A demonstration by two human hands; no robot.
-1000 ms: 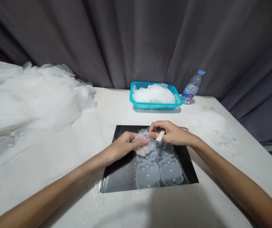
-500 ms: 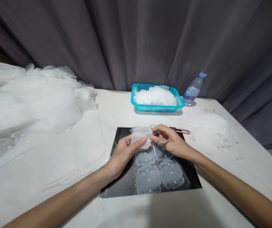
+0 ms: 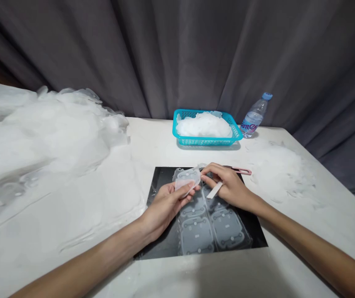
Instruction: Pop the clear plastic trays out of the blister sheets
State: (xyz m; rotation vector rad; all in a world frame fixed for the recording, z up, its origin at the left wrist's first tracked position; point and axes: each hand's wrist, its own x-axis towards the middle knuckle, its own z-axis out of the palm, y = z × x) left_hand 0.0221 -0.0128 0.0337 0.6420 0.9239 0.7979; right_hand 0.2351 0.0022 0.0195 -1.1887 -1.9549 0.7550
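A clear moulded plastic sheet (image 3: 210, 225) with several rounded panels lies on a black mat (image 3: 165, 240) in the middle of the white table. My left hand (image 3: 168, 203) pinches one clear plastic piece (image 3: 187, 179) at the sheet's far end, lifted off the mat. My right hand (image 3: 227, 186) is closed on a thin white strip (image 3: 214, 190) and its fingertips touch the same piece from the right.
A big heap of clear plastic pieces (image 3: 44, 128) covers the table's left side. A turquoise basket (image 3: 207, 140) of white pieces stands at the back, a water bottle (image 3: 253, 116) beside it. Pink-handled tool (image 3: 241, 170) lies behind my right hand. White scraps (image 3: 277, 165) litter the right.
Both hands have shifted slightly right and nearer on the mat. The clear piece is turned and held lower in my left fingers; my right hand's white strip now shows more.
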